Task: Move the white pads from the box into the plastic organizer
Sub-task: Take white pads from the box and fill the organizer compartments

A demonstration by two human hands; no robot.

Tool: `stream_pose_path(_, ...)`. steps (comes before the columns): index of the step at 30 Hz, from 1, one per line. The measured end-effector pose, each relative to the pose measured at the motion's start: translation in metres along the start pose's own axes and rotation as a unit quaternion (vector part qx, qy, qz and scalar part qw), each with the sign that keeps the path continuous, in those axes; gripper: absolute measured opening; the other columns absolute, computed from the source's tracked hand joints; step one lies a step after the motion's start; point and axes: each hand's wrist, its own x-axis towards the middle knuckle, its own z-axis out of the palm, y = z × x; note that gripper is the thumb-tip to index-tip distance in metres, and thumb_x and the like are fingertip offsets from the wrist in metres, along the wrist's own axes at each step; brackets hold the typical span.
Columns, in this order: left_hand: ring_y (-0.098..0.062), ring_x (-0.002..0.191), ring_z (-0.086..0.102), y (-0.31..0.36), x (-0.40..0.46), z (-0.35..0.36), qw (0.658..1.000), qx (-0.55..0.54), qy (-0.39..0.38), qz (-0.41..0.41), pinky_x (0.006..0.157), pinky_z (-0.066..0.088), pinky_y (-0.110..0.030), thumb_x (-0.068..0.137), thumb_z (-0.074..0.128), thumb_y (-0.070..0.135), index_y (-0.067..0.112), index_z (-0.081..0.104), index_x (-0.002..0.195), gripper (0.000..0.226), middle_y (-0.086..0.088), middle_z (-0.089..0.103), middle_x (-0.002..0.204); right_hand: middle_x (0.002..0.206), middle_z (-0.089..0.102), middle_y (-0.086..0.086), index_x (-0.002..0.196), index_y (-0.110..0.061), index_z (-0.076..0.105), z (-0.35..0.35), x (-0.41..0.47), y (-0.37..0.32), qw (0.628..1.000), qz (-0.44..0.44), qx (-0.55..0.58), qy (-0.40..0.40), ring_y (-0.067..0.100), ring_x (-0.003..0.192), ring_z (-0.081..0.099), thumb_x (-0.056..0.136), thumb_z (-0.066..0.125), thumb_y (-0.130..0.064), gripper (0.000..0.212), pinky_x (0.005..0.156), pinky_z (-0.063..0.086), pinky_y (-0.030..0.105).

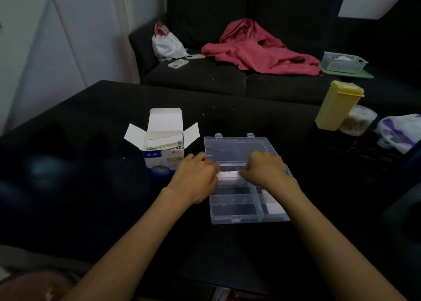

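Observation:
An open white and blue box (164,162) stands on the black table, with several white pads (165,142) packed upright inside. To its right lies the clear plastic organizer (237,209) with its lid folded back. My left hand (196,175) and my right hand (266,169) each pinch one end of a small stack of white pads (229,175), held over the organizer's upper compartment. More white pads (272,206) lie in the organizer's right compartment.
A yellow lidded container (335,106) and a round tub of cotton swabs (357,119) stand at the table's right, beside a plastic bag (398,132). Behind the table is a dark sofa (205,77) with a red garment (259,50), a white bag, phones and a basket (344,61).

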Motion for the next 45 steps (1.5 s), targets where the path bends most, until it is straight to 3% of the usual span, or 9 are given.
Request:
stream_pose_path(3, -0.016, 0.107, 0.048, 0.002, -0.006, -0.013, 1.000, -0.017, 0.018, -0.002, 0.087, 0.041, -0.032, 0.096, 0.041, 0.028, 0.021, 0.057, 0.121, 0.030, 0.001, 0.061, 0.118, 0.075, 0.054, -0.001, 0.078, -0.018, 0.054, -0.021, -0.004, -0.001, 0.999, -0.003, 0.032, 0.004, 0.016, 0.081, 0.058, 0.085, 0.061, -0.042, 0.026, 0.085, 0.050, 0.037)
stream_pose_path(7, -0.011, 0.099, 0.055, -0.006, -0.022, -0.049, 0.987, -0.059, 0.143, -0.039, 0.082, 0.046, -0.029, 0.096, 0.044, 0.030, 0.025, 0.059, 0.118, 0.028, 0.004, 0.063, 0.111, 0.086, 0.062, -0.004, 0.091, -0.022, 0.063, -0.068, -0.024, -0.006, 0.986, -0.034, 0.155, 0.047, 0.008, 0.073, 0.057, 0.089, 0.058, -0.035, 0.014, 0.064, 0.046, 0.025)
stream_pose_path(10, -0.011, 0.115, 0.048, -0.029, -0.032, -0.068, 0.971, -0.043, 0.202, -0.119, 0.090, 0.039, -0.028, 0.095, 0.049, 0.031, 0.029, 0.056, 0.124, 0.030, 0.005, 0.059, 0.123, 0.093, 0.064, -0.006, 0.103, -0.024, 0.066, -0.088, -0.033, -0.026, 0.965, -0.118, 0.208, 0.104, 0.003, 0.081, 0.056, 0.087, 0.062, -0.031, 0.018, 0.073, 0.047, 0.024)
stream_pose_path(14, -0.015, 0.121, 0.046, -0.064, -0.046, -0.069, 0.971, -0.023, 0.117, -0.208, 0.099, 0.039, -0.034, 0.089, 0.060, 0.029, 0.029, 0.051, 0.130, 0.041, 0.002, 0.053, 0.131, 0.105, 0.069, -0.001, 0.111, -0.019, 0.067, -0.099, -0.025, -0.076, 0.944, -0.216, 0.229, 0.097, 0.008, 0.093, 0.062, 0.086, 0.065, -0.025, 0.027, 0.087, 0.050, 0.025)
stream_pose_path(19, -0.013, 0.115, 0.048, -0.089, -0.057, -0.061, 0.966, -0.080, 0.093, -0.229, 0.089, 0.042, -0.030, 0.090, 0.058, 0.035, 0.029, 0.061, 0.115, 0.026, 0.004, 0.056, 0.123, 0.117, 0.064, 0.006, 0.110, -0.013, 0.066, -0.088, 0.004, -0.134, 0.950, -0.279, 0.138, -0.001, 0.016, 0.105, 0.060, 0.087, 0.062, -0.018, 0.024, 0.094, 0.050, 0.035)
stream_pose_path(27, -0.007, 0.109, 0.044, -0.098, -0.053, -0.052, 0.957, -0.147, 0.092, -0.233, 0.078, 0.036, -0.023, 0.090, 0.057, 0.036, 0.023, 0.064, 0.110, 0.024, 0.007, 0.050, 0.128, 0.110, 0.059, 0.008, 0.108, -0.010, 0.060, -0.089, 0.021, -0.154, 0.933, -0.311, -0.173, -0.049, 0.017, 0.086, 0.054, 0.085, 0.064, -0.029, 0.030, 0.061, 0.038, 0.022)
stream_pose_path(30, -0.009, 0.113, 0.042, -0.101, -0.055, -0.055, 0.966, -0.149, 0.069, -0.198, 0.082, 0.038, -0.025, 0.093, 0.053, 0.035, 0.021, 0.065, 0.110, 0.025, 0.006, 0.044, 0.134, 0.111, 0.059, 0.010, 0.113, -0.009, 0.057, -0.086, 0.022, -0.162, 0.913, -0.331, -0.234, -0.038, 0.017, 0.085, 0.053, 0.087, 0.062, -0.033, 0.035, 0.066, 0.039, 0.024)
stream_pose_path(40, -0.012, 0.121, 0.037, -0.103, -0.059, -0.061, 0.975, -0.139, 0.029, -0.172, 0.090, 0.037, -0.030, 0.089, 0.058, 0.041, 0.026, 0.061, 0.121, 0.035, 0.007, 0.039, 0.137, 0.115, 0.061, 0.009, 0.107, -0.010, 0.062, -0.089, 0.039, -0.160, 0.946, -0.283, -0.113, -0.112, 0.023, 0.102, 0.057, 0.082, 0.068, -0.023, 0.029, 0.087, 0.048, 0.033)
stream_pose_path(45, -0.012, 0.121, 0.038, -0.104, -0.058, -0.058, 0.971, -0.143, 0.048, -0.186, 0.090, 0.038, -0.029, 0.087, 0.062, 0.038, 0.024, 0.056, 0.124, 0.040, 0.005, 0.040, 0.136, 0.099, 0.062, 0.007, 0.100, -0.009, 0.061, -0.083, 0.032, -0.162, 0.928, -0.324, -0.178, -0.040, 0.016, 0.079, 0.055, 0.088, 0.059, -0.029, 0.023, 0.066, 0.044, 0.025)
